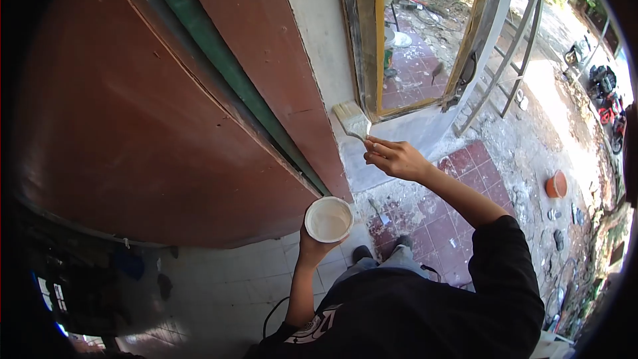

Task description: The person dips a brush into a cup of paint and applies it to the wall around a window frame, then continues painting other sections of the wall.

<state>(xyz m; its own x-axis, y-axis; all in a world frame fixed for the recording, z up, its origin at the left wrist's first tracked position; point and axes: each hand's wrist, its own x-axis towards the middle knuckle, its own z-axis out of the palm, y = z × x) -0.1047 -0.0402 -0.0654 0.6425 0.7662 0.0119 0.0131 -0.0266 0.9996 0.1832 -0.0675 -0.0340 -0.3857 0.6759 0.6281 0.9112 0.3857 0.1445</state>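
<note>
My right hand (393,158) grips the handle of a wide paintbrush (352,119), its fingers closed round it. The pale bristles touch or lie very near the whitish wall strip (322,26), close to the lower corner of a yellow-edged window frame (379,46). Down by my waist, my left hand (312,247) holds a round white tub (329,219) from below and the side. Creamy white paint or a similar liquid shows inside the tub. Most of the left fingers are hidden under and behind it.
A large brown door panel (153,113) fills the left, with a green strip (226,73) beside it. A ladder (508,60) leans at the right. Outside stand an orange bucket (556,185) and motorbikes (603,83). Splattered red tiles (432,226) lie by my feet.
</note>
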